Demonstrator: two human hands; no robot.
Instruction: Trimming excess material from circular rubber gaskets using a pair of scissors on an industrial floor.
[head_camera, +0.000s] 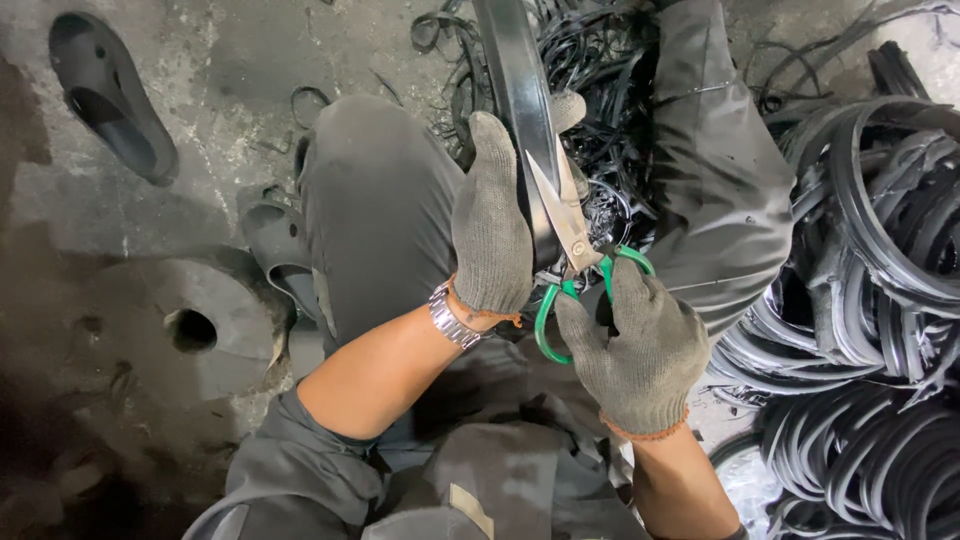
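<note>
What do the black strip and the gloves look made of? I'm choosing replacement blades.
Black strip: probably rubber, smooth and glossy, with a light sheen along it. Gloves on the left hand and right hand: grey knitted fabric, likely cotton, with visible weave and orange cuff edging.

Glossy black rubber strip (510, 80), knit gloves (490, 230)
</note>
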